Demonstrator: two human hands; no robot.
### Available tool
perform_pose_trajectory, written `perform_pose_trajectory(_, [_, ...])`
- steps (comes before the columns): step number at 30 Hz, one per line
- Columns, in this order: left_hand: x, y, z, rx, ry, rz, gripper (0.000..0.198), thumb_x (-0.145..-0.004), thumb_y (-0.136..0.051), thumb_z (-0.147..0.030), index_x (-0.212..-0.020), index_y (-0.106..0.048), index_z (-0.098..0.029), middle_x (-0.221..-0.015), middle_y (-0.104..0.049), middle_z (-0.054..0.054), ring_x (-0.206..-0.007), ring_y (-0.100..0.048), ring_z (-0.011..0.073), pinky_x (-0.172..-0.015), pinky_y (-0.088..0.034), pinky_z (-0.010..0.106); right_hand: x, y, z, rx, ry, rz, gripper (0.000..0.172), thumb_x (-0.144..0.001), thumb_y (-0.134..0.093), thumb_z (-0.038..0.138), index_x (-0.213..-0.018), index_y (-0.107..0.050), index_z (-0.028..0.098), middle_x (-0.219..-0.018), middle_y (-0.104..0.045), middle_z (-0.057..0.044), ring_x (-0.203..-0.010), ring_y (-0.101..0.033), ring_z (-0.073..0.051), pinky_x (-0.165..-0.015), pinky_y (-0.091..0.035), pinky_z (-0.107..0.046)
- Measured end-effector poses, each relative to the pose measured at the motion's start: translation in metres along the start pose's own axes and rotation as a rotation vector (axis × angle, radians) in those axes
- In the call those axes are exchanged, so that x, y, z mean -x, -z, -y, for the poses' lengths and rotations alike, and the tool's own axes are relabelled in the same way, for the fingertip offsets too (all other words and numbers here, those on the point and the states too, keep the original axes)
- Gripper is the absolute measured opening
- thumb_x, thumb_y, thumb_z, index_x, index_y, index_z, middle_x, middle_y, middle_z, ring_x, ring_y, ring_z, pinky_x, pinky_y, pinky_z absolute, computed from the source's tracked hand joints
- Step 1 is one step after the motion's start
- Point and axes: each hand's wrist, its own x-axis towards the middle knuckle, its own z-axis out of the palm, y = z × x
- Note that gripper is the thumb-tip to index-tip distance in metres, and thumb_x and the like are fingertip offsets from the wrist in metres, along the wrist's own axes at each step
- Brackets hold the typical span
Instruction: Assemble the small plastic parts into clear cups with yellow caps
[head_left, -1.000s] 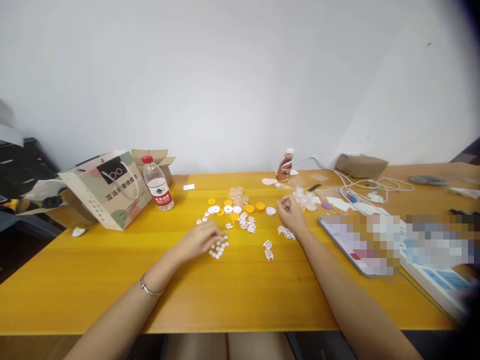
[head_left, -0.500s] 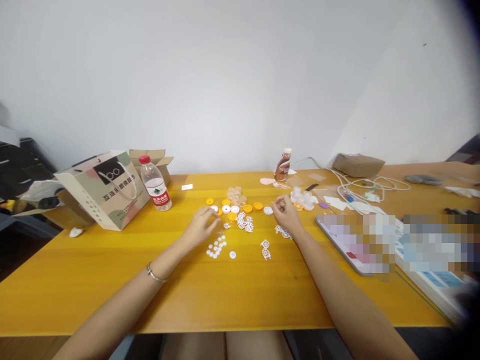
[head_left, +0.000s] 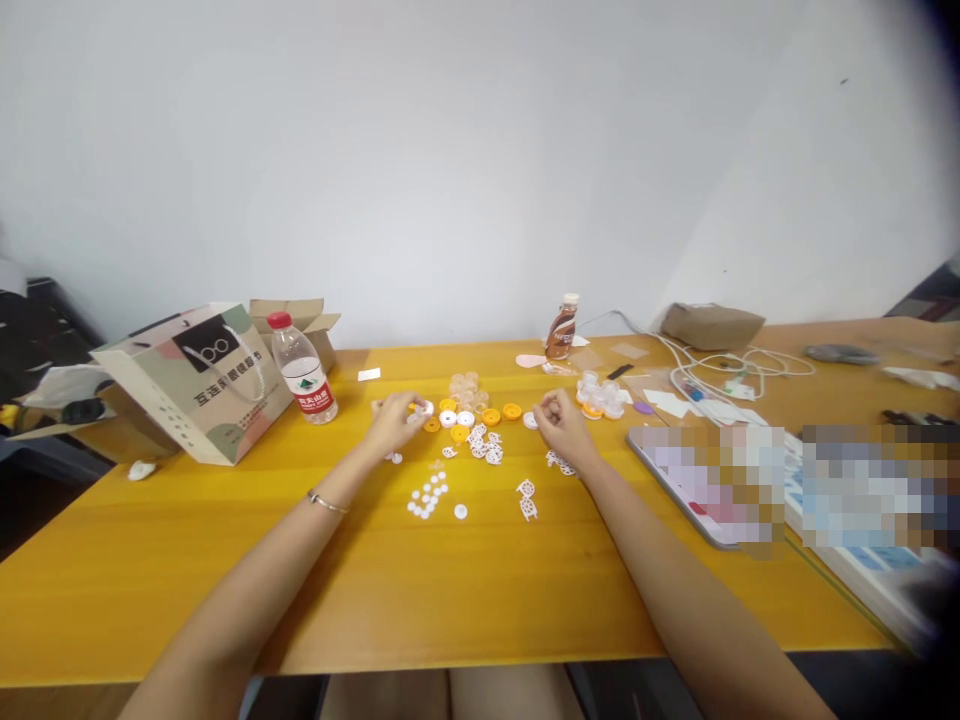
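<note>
My left hand is over the left end of a row of yellow and white round caps, with its fingers bent together at a white cap. A bit of yellow shows by the fingertips; what they hold is hidden. Beside another white cap, my right hand has its fingers closed in a pinch, their contents too small to make out. Between the hands lie yellow caps and a cluster of white spoked pieces. Small white discs and two more spoked pieces are nearer me.
Clear cups stand behind the row, with more clear pieces at right. A water bottle and paper bag are left, a drink bottle behind. A tablet, white cables and a brown package lie right.
My left hand has moved left and slightly up, onto the left end of the cap row. My right hand stays by the white cap. The whole view has shifted slightly.
</note>
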Motion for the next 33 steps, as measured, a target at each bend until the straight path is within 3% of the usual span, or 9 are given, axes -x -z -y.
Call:
perform_pose_trajectory(2, [0.018,0.012,-0.016,0.143,-0.172,0.063,0.023,-0.079,-0.048,-0.038,-0.094,-0.053,-0.022,-0.099,-0.061,0.004,-0.094,-0.052,0.0189,-0.085,-0.031,0.034,0.000,-0.001,0.002,0.004,-0.004,0.002,0.015,-0.076,-0.046,0.033,-0.076,-0.037,0.021,-0.050,-0.036,0.008,-0.044,-0.037,-0.009,-0.048,-0.031,-0.022])
perform_pose_trajectory(5, [0.049,0.026,-0.041,0.245,-0.459,0.290,0.027,-0.078,-0.051,-0.040,-0.099,-0.052,-0.023,-0.098,-0.060,0.002,-0.092,-0.052,0.0168,-0.087,-0.030,0.032,0.001,-0.003,0.005,0.012,-0.007,0.018,0.015,-0.076,-0.047,0.033,-0.077,-0.037,0.021,-0.050,-0.037,0.008,-0.044,-0.038,-0.010,-0.048,-0.032,-0.022])
perform_pose_trajectory(8, [0.069,0.029,-0.056,0.248,-0.552,0.401,0.028,-0.078,-0.050,-0.041,-0.100,-0.052,-0.024,-0.094,-0.061,0.001,-0.089,-0.053,0.0152,-0.087,-0.029,0.031,0.001,-0.004,0.006,0.014,-0.006,0.032,0.014,-0.076,-0.047,0.032,-0.077,-0.038,0.021,-0.050,-0.037,0.008,-0.045,-0.038,-0.010,-0.048,-0.032,-0.022])
perform_pose_trajectory(12, [0.074,0.020,-0.055,0.217,-0.567,0.435,0.027,-0.077,-0.053,-0.040,-0.099,-0.053,-0.024,-0.093,-0.061,0.000,-0.088,-0.053,0.0141,-0.087,-0.027,0.030,0.001,-0.003,0.009,0.005,-0.014,0.034,0.014,-0.076,-0.046,0.032,-0.077,-0.037,0.021,-0.050,-0.037,0.008,-0.044,-0.038,-0.010,-0.048,-0.032,-0.022])
perform_pose_trajectory(17, [0.073,0.015,-0.049,0.191,-0.544,0.382,0.022,-0.081,-0.049,-0.034,-0.101,-0.053,-0.024,-0.095,-0.062,0.001,-0.091,-0.053,0.0146,-0.088,-0.027,0.030,0.003,-0.002,0.014,0.007,-0.017,0.054,0.015,-0.076,-0.046,0.034,-0.077,-0.037,0.022,-0.049,-0.036,0.008,-0.043,-0.036,-0.010,-0.047,-0.031,-0.022])
perform_pose_trajectory(21, [0.075,0.018,-0.048,0.189,-0.553,0.359,0.028,-0.078,-0.052,-0.038,-0.102,-0.053,-0.024,-0.098,-0.062,0.003,-0.093,-0.053,0.0163,-0.086,-0.029,0.031,0.003,-0.003,0.016,0.001,-0.017,0.082,0.015,-0.076,-0.046,0.035,-0.077,-0.038,0.022,-0.049,-0.035,0.008,-0.044,-0.036,-0.010,-0.046,-0.031,-0.022])
perform_pose_trajectory(26, [0.070,0.017,-0.030,0.117,-0.416,0.204,0.020,-0.084,-0.044,-0.031,-0.099,-0.055,-0.024,-0.095,-0.062,0.001,-0.091,-0.053,0.0145,-0.084,-0.029,0.030,0.005,-0.004,0.022,-0.017,-0.005,0.100,0.014,-0.076,-0.046,0.034,-0.076,-0.038,0.022,-0.050,-0.036,0.008,-0.045,-0.036,-0.010,-0.046,-0.030,-0.021])
perform_pose_trajectory(29, [0.063,0.012,-0.012,0.009,-0.291,0.106,0.019,-0.085,-0.042,-0.028,-0.093,-0.058,-0.023,-0.091,-0.063,0.002,-0.088,-0.052,0.0160,-0.079,-0.029,0.031,0.009,-0.008,0.034,-0.033,0.021,0.169,0.012,-0.078,-0.045,0.033,-0.077,-0.040,0.021,-0.051,-0.038,0.007,-0.045,-0.037,-0.009,-0.047,-0.030,-0.021])
perform_pose_trajectory(33, [0.059,0.004,-0.002,-0.093,-0.304,0.143,0.019,-0.084,-0.044,-0.028,-0.087,-0.062,-0.024,-0.090,-0.062,0.003,-0.086,-0.051,0.0173,-0.075,-0.027,0.031,0.022,-0.018,0.059,-0.023,0.120,0.375,0.013,-0.080,-0.043,0.032,-0.077,-0.046,0.020,-0.062,-0.048,0.002,-0.054,-0.043,-0.010,-0.052,-0.034,-0.022])
